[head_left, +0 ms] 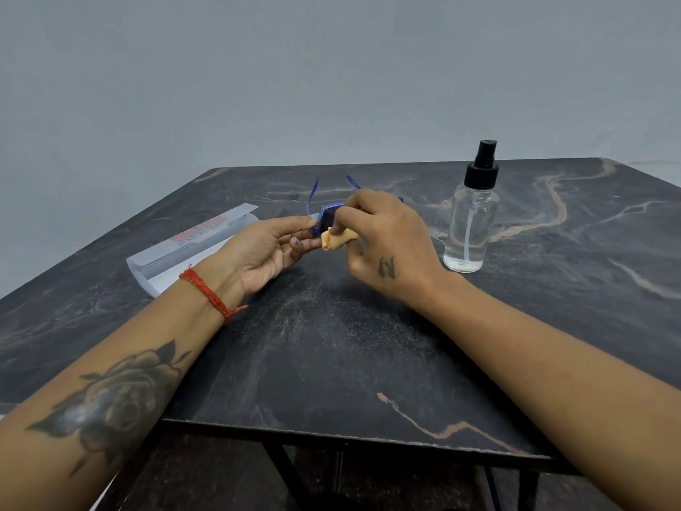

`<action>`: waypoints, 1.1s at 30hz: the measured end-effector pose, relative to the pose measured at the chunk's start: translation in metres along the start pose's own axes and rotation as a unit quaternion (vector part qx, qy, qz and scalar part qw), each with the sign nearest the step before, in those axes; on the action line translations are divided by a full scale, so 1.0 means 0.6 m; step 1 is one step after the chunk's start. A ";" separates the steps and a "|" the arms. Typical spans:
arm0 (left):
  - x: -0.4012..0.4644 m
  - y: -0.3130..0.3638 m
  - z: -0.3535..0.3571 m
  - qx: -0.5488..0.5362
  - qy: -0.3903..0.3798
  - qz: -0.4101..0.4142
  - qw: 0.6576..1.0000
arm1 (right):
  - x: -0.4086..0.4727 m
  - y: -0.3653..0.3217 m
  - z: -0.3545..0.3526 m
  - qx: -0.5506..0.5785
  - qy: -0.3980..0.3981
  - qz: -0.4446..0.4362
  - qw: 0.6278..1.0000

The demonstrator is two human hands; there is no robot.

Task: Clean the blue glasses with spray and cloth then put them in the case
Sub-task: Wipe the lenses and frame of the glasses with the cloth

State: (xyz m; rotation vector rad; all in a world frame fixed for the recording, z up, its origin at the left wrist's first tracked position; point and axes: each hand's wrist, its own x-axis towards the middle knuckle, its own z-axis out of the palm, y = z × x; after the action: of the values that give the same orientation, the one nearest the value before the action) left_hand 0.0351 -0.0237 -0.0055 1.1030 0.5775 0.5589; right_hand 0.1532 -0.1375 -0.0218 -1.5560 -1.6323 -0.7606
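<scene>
The blue glasses (327, 215) are held above the middle of the dark marble table (368, 344), their two blue temples pointing away from me. My left hand (265, 248) pinches the frame's left end between thumb and fingers. My right hand (383, 241) pinches a small folded orange cloth (337, 239) against a lens and hides the right half of the frame. The clear spray bottle (470, 219) with a black pump stands upright to the right of my right hand. The white glasses case (177, 248) lies open on the table to the left, partly behind my left wrist.
A grey wall rises behind the table. The table's front edge (350, 438) runs near my forearms, with black metal legs below it. A red thread band is on my left wrist.
</scene>
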 end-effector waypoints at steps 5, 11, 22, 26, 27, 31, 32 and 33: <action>-0.003 0.001 0.001 -0.007 0.004 0.000 1.000 | 0.000 0.008 -0.002 0.011 0.038 0.064 0.997; -0.003 0.001 0.000 -0.013 0.010 0.000 1.000 | 0.004 0.011 0.002 0.032 0.071 0.085 0.993; -0.001 -0.001 -0.001 -0.004 -0.006 0.004 1.000 | 0.002 0.004 0.011 0.026 0.017 -0.029 0.999; 0.001 -0.001 -0.002 -0.005 0.003 -0.001 1.000 | 0.001 0.003 0.008 0.024 -0.003 -0.026 0.999; 0.000 0.000 -0.001 -0.005 0.001 -0.003 1.000 | 0.000 0.002 0.007 0.024 -0.002 -0.021 0.999; -0.003 0.000 0.000 -0.009 -0.001 -0.006 1.000 | -0.001 0.003 0.003 0.018 0.011 0.019 1.000; -0.003 0.000 0.001 -0.007 0.000 -0.004 1.000 | -0.002 0.004 0.002 0.016 0.015 0.030 0.999; -0.005 0.001 0.001 -0.005 0.001 -0.003 1.000 | -0.002 0.006 0.001 0.016 0.023 0.042 0.999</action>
State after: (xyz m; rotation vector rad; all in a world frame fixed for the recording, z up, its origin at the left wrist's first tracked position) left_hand 0.0335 -0.0260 -0.0045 1.0903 0.5784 0.5574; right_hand 0.1567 -0.1372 -0.0236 -1.5634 -1.5298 -0.7172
